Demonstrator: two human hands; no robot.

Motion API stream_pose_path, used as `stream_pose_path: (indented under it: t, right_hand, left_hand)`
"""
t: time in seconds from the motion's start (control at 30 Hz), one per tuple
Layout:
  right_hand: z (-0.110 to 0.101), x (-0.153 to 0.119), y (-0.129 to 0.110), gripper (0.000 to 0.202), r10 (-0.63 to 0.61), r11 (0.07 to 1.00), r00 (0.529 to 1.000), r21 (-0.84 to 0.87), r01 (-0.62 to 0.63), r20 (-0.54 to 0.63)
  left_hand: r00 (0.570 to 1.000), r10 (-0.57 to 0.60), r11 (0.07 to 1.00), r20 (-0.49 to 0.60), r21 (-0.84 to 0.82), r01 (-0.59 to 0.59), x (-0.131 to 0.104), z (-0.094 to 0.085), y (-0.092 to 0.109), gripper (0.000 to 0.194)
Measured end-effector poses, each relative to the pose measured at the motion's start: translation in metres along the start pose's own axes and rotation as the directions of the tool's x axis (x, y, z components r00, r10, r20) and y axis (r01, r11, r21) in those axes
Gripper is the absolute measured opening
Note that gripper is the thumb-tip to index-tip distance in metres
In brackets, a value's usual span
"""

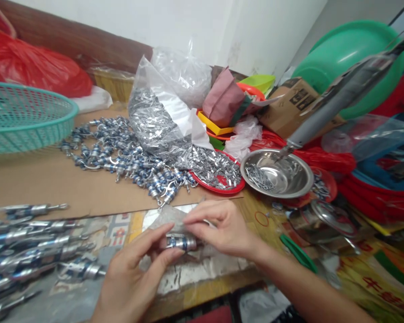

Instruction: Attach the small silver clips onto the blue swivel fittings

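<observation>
A silver and blue metal part (182,242) lies sideways between my hands, above the paper-covered front of the table. The fingers and thumb of my left hand (134,264) close round its left end. My right hand (218,226) is at its upper right, with thumb and index finger pinched together; anything between those fingertips is too small to make out. Behind the hands, a heap of similar blue and silver parts (131,157) spreads over the cardboard. More such parts (30,251) lie in a row at the left, blurred.
A red plate (234,190) of small metal pieces stands beside a clear bag (151,121) of them. Right of it is a steel bowl (296,179) with pins, under a grey tool handle (340,98). A teal basket (30,130) stands at the left.
</observation>
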State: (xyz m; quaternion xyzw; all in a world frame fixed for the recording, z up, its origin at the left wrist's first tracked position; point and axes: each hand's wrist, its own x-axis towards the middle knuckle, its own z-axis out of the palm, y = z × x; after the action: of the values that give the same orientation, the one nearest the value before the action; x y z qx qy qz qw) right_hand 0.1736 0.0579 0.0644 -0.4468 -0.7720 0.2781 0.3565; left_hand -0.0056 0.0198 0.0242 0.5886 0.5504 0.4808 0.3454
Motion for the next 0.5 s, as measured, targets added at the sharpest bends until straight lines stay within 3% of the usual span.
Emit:
stream_pose_path:
  t: [0.07,0.27,0.37,0.5]
  right_hand:
    - [0.016,-0.012,-0.009,0.01,-0.084,0.972,0.996,0.219,0.084,-0.011]
    - [0.02,-0.011,-0.003,0.008,-0.066,0.951,0.998,0.302,0.062,0.003]
    - [0.019,-0.013,-0.001,0.008,-0.123,0.95,0.992,0.29,0.117,0.004]
    - [0.019,-0.024,0.001,0.018,-0.32,0.943,0.945,0.069,0.325,-0.067]
  left_hand:
    - [1.0,0.017,1.0,-0.013,0.0,-0.017,0.0,0.0,-0.002,0.029]
    - [0.998,0.05,0.999,0.041,-0.023,-0.049,0.003,-0.002,0.0,0.018]
    - [0.99,0.084,0.994,0.114,-0.081,-0.075,0.005,-0.003,0.002,0.019]
    - [0.984,-0.057,0.986,0.168,-0.142,0.082,0.008,-0.009,0.004,0.012]
